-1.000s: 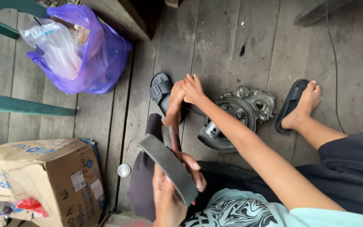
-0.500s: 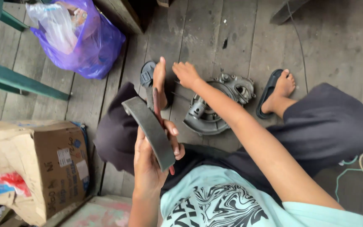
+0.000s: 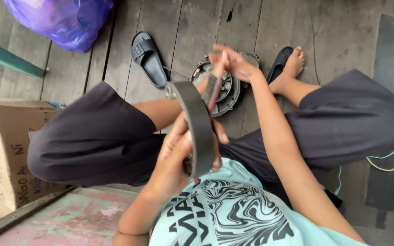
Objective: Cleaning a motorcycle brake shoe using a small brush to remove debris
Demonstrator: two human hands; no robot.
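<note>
Head view: brake shoe (image 3: 200, 123) in left hand (image 3: 178, 155)

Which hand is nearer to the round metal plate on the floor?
Right. The right hand hovers directly over the round metal plate, holding a thin reddish tool. The left hand is farther back, near the body, gripping the curved grey brake shoe.

I see a matt grey curved metal brake shoe (image 3: 200, 123), dull cast-metal drum plate (image 3: 226, 89), weathered rough wood floorboards (image 3: 197, 32), glossy purple plastic bag (image 3: 67, 20), matt cardboard box (image 3: 1, 150), black rubber sandal (image 3: 147, 58).
</note>
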